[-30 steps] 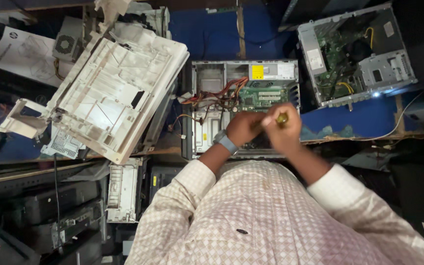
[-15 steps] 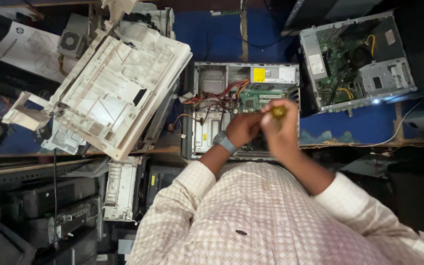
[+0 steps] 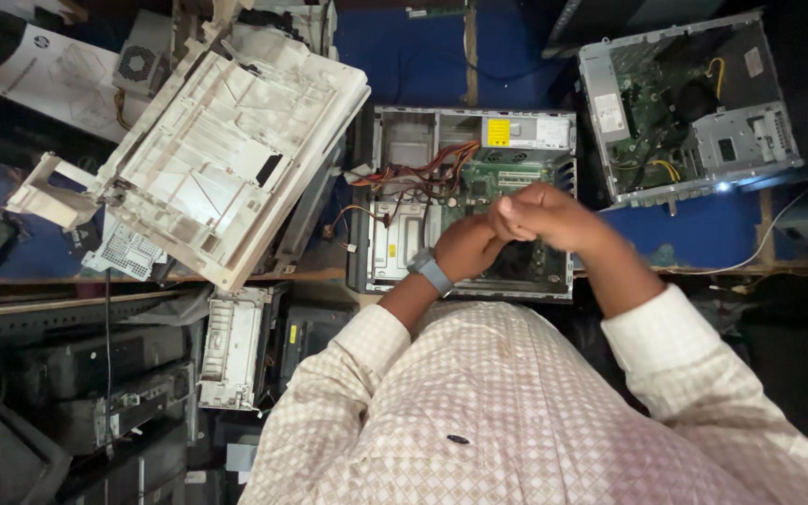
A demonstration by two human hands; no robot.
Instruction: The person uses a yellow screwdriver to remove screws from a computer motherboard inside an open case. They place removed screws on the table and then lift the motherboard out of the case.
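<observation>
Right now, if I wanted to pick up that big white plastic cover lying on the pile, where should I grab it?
Probably by its long outer edges, one hand on each side, coming from above. The white plastic cover lies tilted, ribbed inside facing up, and it is wide and flat, so one hand would likely let it twist. Its thin bracket end at the left looks too flimsy to pull on.

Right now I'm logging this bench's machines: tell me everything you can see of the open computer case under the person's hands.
The open computer case is a grey metal tower lying on its side, side panel off. Inside: a green circuit board, a bundle of red and orange wires, a silver power supply with a yellow label at the top, and a pale metal drive cage at left. It lies on a blue surface. The left hand and right hand meet above the board; contact with it cannot be told.
</observation>
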